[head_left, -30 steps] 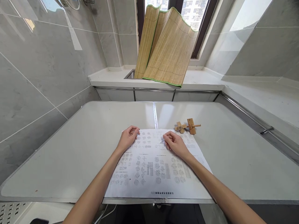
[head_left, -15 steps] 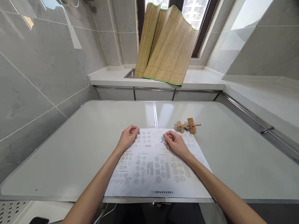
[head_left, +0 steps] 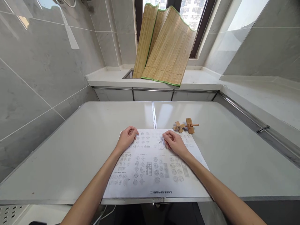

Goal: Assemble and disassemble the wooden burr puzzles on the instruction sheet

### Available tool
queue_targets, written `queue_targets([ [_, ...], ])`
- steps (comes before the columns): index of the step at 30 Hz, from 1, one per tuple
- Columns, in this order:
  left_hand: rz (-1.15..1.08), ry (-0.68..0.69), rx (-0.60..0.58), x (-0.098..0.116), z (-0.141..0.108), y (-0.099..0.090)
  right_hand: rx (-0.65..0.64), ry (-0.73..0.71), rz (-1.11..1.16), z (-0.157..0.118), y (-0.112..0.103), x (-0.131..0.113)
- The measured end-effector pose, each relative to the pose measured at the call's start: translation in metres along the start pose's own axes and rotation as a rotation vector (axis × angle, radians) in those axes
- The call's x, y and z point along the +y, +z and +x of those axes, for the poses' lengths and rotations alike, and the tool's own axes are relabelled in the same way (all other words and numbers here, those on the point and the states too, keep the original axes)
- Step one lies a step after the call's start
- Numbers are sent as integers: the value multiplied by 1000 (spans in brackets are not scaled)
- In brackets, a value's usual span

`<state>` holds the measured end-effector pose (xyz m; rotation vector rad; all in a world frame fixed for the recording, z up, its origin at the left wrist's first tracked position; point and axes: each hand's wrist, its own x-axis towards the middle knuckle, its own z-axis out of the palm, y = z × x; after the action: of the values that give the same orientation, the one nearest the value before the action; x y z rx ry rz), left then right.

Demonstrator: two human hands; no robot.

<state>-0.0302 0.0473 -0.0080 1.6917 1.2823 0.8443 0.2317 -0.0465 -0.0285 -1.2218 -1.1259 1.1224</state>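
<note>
Head view: my left fingers [head_left: 132, 128] and right fingers [head_left: 167, 136] curl loosely on the printed diagram sheet [head_left: 161, 184] (whether gripping anything, I can't tell), the wooden assembly [head_left: 189, 125] near my right.

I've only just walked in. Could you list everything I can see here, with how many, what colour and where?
Printed sheet: one, white, on the table
Cross-shaped wooden piece: one, light brown, at the sheet's far right corner
Wooden plate with rod: one, brown, just right of the cross
Table: one, whitish, centre
Slatted mat: one, tan with green edging, on the ledge
Ledge: one, white, beyond the table
Window: one, dark-framed, behind the mat
Tiled walls: several, grey, around
Cables: count unclear, white, below the table's near edge
Left hand: one, bare, sheet's far left corner
Right hand: one, bare, over the sheet, near the cross
</note>
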Motion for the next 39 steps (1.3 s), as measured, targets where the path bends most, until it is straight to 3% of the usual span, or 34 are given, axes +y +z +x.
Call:
queue_targets([
  [11, 2, -6, 6, 4, 3, -2, 77, -45, 398, 14, -27, -9],
  [18, 6, 5, 2, 4, 5, -2, 191, -57, 750, 24, -49, 3],
  [30, 26, 7, 19, 6, 6, -2, 205, -11, 907, 37, -67, 16],
  [39, 40, 33, 54, 8, 6, -1, 208, -30, 956, 33, -68, 4],
])
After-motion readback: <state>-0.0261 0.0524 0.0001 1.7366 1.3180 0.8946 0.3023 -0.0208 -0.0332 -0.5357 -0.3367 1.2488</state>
